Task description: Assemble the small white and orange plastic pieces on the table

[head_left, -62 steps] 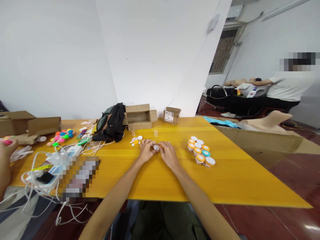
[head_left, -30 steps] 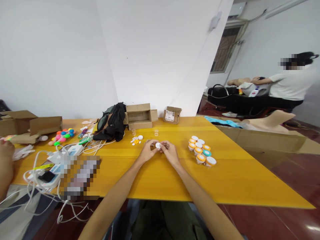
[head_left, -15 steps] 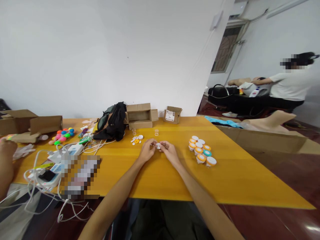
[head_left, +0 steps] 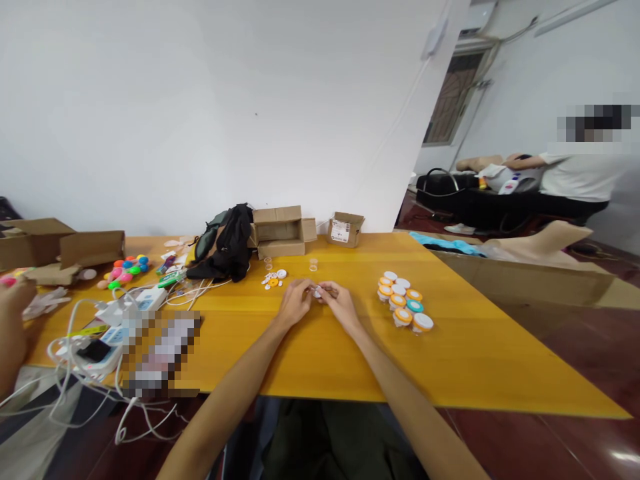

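My left hand (head_left: 294, 303) and my right hand (head_left: 340, 303) meet over the middle of the yellow table (head_left: 310, 353), fingers pinched together on a small white-lidded jar (head_left: 317, 291) held between them. To the right stands a cluster of several small jars with orange, white and teal lids (head_left: 404, 303). Behind my hands lie loose white and orange lids (head_left: 273, 279) and two small clear cups (head_left: 313, 265).
Open cardboard boxes (head_left: 280, 231) and a black bag (head_left: 226, 243) sit at the table's back. Cables, chargers (head_left: 95, 333) and colourful balls (head_left: 125, 270) crowd the left, where another person's hand (head_left: 13, 320) shows. A person in white works at the far right (head_left: 575, 173).
My hands stay together at the same spot; the small jar has sunk a little deeper between my fingertips. The view barely shifts.
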Demonstrator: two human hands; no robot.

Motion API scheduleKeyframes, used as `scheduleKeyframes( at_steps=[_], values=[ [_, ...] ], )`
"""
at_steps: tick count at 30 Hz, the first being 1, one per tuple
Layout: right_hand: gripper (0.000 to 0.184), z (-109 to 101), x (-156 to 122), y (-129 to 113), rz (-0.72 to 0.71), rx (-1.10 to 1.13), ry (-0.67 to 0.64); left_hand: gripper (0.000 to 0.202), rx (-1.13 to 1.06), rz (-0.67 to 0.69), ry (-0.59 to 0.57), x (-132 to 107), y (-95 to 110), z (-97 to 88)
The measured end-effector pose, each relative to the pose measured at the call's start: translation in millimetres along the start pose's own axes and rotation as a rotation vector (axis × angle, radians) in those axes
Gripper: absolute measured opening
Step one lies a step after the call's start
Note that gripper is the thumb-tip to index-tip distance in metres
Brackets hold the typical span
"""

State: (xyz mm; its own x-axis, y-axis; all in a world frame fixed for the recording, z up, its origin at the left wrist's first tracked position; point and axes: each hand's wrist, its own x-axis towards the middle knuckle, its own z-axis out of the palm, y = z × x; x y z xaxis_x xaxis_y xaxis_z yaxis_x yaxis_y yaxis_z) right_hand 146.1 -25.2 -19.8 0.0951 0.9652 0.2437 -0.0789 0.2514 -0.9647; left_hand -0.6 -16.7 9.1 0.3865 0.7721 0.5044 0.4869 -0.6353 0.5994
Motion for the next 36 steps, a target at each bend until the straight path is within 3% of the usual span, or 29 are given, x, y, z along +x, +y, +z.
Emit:
scheduleKeyframes(
  at_steps=[14, 29, 36],
  values=[
    [0.028, -1.3, 3.3, 4.9, -0.026, -0.05, 0.023, 0.021, 0.103, 0.023, -0.028, -2.1, 0.8, 0.9],
    [0.031, -1.2, 2.9, 6.8, -0.032, -0.072, 0.004, 0.016, 0.172, 0.002, -0.063, -1.9, 2.5, 2.0],
    [0.03, -0.4, 4.6, 8.9, -0.017, -0.057, 0.009, 0.017, 0.18, 0.01, -0.013, -2.9, 3.1, 1.8]
  ],
)
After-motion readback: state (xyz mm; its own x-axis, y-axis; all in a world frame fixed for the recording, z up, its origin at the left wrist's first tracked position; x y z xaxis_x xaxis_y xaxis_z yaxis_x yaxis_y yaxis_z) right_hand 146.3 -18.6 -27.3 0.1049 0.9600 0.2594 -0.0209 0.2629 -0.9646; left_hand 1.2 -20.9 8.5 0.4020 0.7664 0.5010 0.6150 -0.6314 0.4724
